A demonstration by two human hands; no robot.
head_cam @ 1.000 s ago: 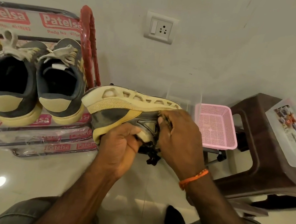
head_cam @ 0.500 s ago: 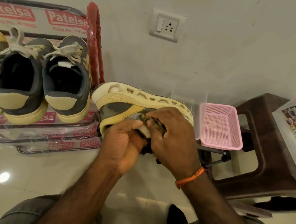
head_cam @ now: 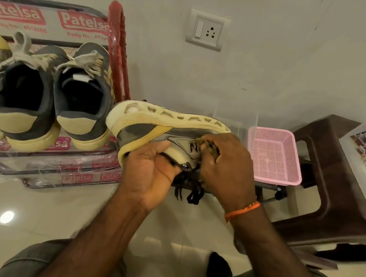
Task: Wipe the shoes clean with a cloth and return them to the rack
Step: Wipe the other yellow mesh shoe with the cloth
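The cream-and-grey mesh sneaker (head_cam: pixel 155 131) lies sole-up across mid-frame; the left hand (head_cam: pixel 151 169) grips its collar, while the right hand (head_cam: pixel 226 165) pinches a dark cloth (head_cam: pixel 208 146) against its side.

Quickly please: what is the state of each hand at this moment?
Left hand: closed, gripping the yellow-and-grey sneaker by its opening, sole turned up.
Right hand: closed, pinching a small dark cloth against the sneaker's side.
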